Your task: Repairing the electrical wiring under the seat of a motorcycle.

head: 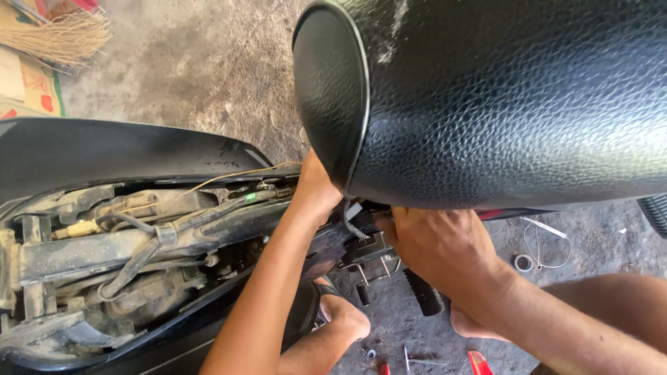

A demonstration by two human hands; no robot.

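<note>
A black textured motorcycle seat [500,97] is tilted up and fills the upper right. My left hand [316,187] reaches under its front edge; the fingers are hidden behind the seat. My right hand [441,243] is curled under the seat's lower edge, pressing on the black frame part [368,250] there. What the fingers grip is hidden. The open motorcycle frame [104,243] with dusty cables and hoses lies to the left.
A black side panel [104,149] runs along the frame's top. A black footpeg [424,292] sticks out below my right hand. Small tools [417,360], a red item [479,362] and a wire ring [524,262] lie on the concrete floor. A broom [62,35] and cardboard sit top left.
</note>
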